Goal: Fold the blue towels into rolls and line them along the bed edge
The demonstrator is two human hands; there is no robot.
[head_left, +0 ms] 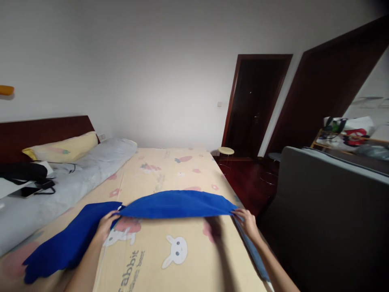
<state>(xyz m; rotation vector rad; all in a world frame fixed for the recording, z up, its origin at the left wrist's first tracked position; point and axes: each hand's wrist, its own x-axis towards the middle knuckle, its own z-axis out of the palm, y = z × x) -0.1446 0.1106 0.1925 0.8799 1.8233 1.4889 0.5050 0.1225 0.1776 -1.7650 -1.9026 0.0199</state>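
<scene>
The left hand (107,224) is closed on the blue cloth (176,204), pinching it between thumb and fingers at a point where the cloth bunches together, and the right hand (247,221) is closed in the same way on the far right end of the raised part, close to the edge of the bed (194,259). Between the two hands the cloth is lifted a little and stretched into a low arch over the sheet; it throws a dark shadow under its right part. Left of the left hand the rest of the cloth lies flat on the bed and runs toward the near left corner, and a narrow strip of it hangs along the right edge of the bed under the right forearm. I judge the cloth to be light and very soft: it sags, it folds by its own weight and keeps no shape, so it should be taken at corners or along an edge, with both hands well apart, as here. It looks not slippery and not fragile. Around it, the sheet is yellow with printed rabbits and carrots. A long grey pillow (69,178) lies along the left side, a yellow pillow (65,148) rests at the dark headboard (36,132), and a grey sofa (328,211) stands to the right of the bed.
</scene>
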